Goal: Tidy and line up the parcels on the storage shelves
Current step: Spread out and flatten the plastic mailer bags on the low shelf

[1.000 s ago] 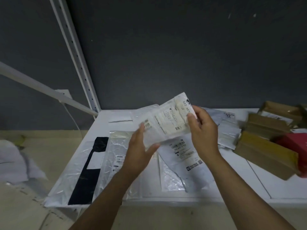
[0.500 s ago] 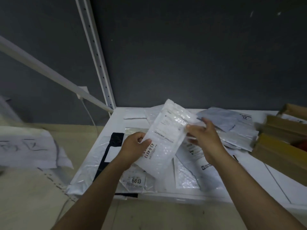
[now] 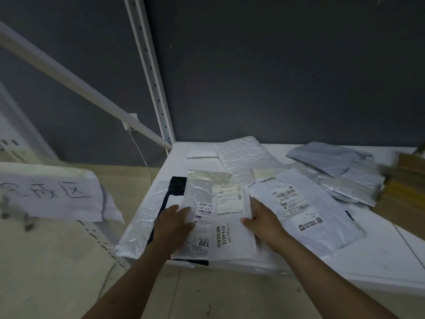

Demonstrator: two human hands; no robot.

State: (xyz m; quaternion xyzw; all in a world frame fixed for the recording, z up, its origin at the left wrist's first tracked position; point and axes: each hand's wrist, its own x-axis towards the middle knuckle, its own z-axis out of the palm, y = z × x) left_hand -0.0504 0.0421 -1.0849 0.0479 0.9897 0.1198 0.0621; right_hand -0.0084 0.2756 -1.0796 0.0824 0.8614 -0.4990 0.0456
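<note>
Down at the front lip of the shelf (image 3: 379,256), I've got both hands bracketing the white parcel (image 3: 236,240), the one tagged 43-6-4613. It lies flat, long side running front to back, with its near end about level with the shelf edge. Left hand (image 3: 174,223) is flat, fingers straight and slightly spread, pressing on the clear bag (image 3: 200,194) that the parcel's left side overlaps. Right hand (image 3: 262,221) is laid along the parcel's right edge, fingers straight, thumb over the top; whether any fingertip is tucked underneath I can't tell. I read this as the squaring-up step: the parcel is down and wants nudging into line with its neighbours. Left of it, the black-and-clear bag (image 3: 142,217) lies roughly parallel. Right of it, the grey mailer (image 3: 305,208) sits skewed, its near corner right by my right hand. That looks like the next candidate, and it calls for a flat slide and a twist so its edge runs alongside the white parcel, without dragging the slippery film around it. Further back, a bubble mailer (image 3: 243,157) and a loose heap of grey bags (image 3: 326,157) lie at odd angles. Cardboard boxes (image 3: 404,194) blur at far right, and the upright post (image 3: 151,77) rises against the dark wall.
</note>
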